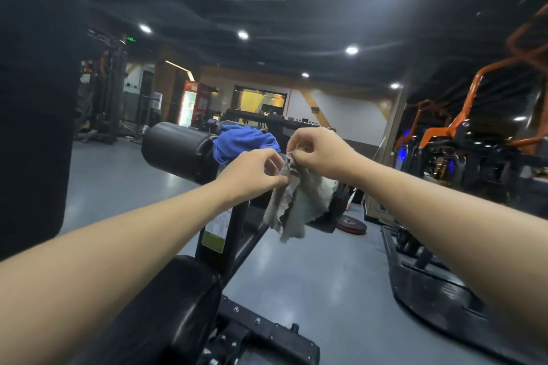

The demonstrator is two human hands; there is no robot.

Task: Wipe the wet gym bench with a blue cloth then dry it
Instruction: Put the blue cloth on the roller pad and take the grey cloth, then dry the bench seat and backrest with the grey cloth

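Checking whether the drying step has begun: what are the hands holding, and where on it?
Both hands, left and right, pinch the top edge of a grey cloth; the rest hangs free. The blue cloth is unheld.

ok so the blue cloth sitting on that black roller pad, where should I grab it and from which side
Take the bunched hump on top of the blue cloth, coming down from above on the near side. It lies crumpled over the end of the black roller pad, so its raised folds give the fingers something to pinch. Both hands are busy now: left hand and right hand pinch the grey rag.
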